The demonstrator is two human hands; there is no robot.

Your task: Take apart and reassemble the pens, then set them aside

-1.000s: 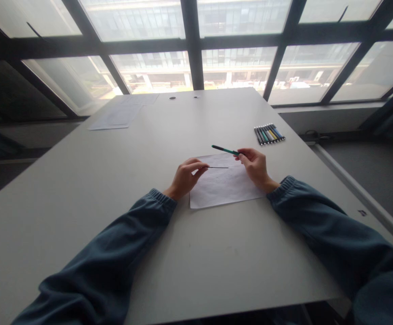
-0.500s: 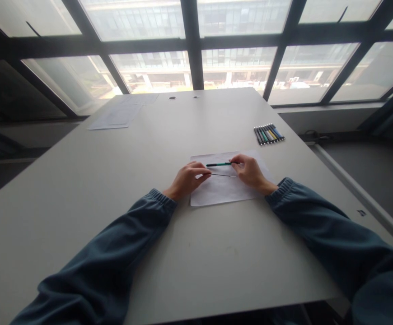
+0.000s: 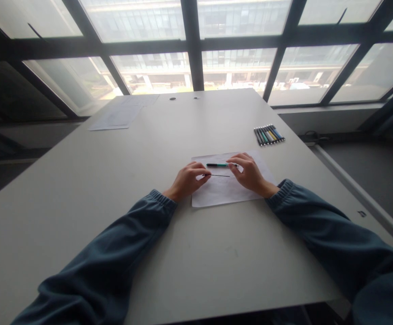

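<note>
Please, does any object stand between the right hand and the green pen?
Nothing visible: the right hand is at one end of the green pen. The thin dark stick in the left hand is on the near side.

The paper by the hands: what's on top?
A green pen is on the paper, and the left hand holds a thin dark stick above. What the right hand covers is hidden.

Bright, dark-framed windows (image 3: 237,20) beyond white table (image 3: 81,194); grey floor (image 3: 366,167) at right.

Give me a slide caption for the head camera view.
Left hand pinching a thin dark stick over paper, right hand at a green pen, a row of pens beyond.
</note>
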